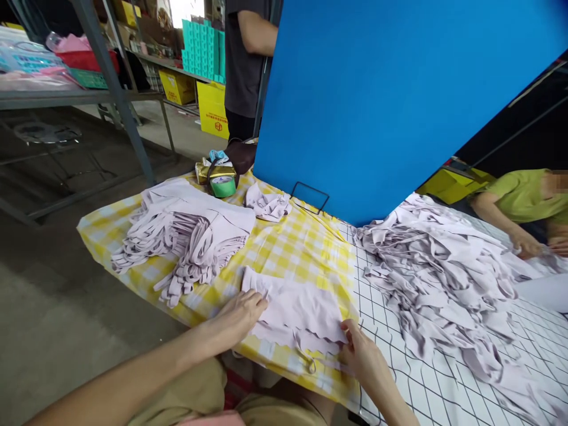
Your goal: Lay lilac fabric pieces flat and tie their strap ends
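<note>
A pale lilac fabric piece (302,302) with scalloped lower edges lies in front of me on a yellow checked cloth (306,248). At its left edge my left hand (242,316) is closed, fingers bent together over the fabric. My right hand (361,352) pinches the right edge between thumb and fingers. A thin loop of material (310,361) hangs from the lower edge. Beyond my left hand lies a layered stack of similar pieces (195,219) with many narrow strips. A small crumpled piece (267,203) rests behind.
A large blue panel (377,100) rises behind the table. On the right, a heap of lilac pieces (444,266) covers part of a black-and-white grid cloth (386,355). A co-worker's hand (526,242) touches fabric there. Green tape (223,186) lies at the back; another person (246,65) stands beyond.
</note>
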Action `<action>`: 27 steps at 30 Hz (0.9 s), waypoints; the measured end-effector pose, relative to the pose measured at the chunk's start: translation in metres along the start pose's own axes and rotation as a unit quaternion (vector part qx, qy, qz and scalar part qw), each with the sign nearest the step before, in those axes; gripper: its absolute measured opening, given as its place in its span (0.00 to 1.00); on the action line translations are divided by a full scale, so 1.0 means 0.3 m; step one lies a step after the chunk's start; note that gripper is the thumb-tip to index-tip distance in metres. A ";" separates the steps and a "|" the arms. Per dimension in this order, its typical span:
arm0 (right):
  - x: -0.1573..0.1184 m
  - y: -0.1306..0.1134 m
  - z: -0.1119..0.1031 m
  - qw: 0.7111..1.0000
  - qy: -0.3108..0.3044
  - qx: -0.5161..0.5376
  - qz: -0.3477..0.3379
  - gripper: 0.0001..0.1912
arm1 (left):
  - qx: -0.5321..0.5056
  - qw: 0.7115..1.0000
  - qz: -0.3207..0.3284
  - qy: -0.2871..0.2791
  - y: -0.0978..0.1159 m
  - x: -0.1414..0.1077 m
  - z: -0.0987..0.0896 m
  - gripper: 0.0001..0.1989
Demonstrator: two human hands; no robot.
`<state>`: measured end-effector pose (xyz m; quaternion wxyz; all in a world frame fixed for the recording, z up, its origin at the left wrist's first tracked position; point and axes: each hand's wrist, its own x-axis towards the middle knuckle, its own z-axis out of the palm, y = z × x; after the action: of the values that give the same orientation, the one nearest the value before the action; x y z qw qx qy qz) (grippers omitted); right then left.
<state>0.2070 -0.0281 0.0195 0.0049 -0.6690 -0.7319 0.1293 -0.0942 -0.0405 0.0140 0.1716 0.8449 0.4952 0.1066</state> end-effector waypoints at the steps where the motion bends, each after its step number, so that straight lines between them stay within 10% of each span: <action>1: -0.004 0.001 -0.005 1.000 0.014 0.004 -0.003 0.11 | -0.002 1.000 -0.008 0.000 0.000 0.000 -0.011 0.15; 7: -0.042 0.001 -0.052 0.986 0.138 0.050 -0.085 0.09 | -0.085 0.986 -0.085 0.115 -0.014 -0.020 -0.074 0.12; 11: -0.056 0.017 -0.019 0.985 0.109 0.024 -0.129 0.10 | -0.060 0.978 -0.088 0.180 -0.022 -0.071 -0.077 0.10; 27: -0.187 -0.133 0.107 0.981 0.086 0.003 -0.175 0.08 | 0.003 0.989 -0.057 0.135 0.012 -0.065 -0.054 0.15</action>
<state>0.1681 -0.0919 0.0055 0.0927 -0.5391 -0.8341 0.0706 -0.1063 -0.0561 0.0302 0.1066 0.7938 0.5612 0.2088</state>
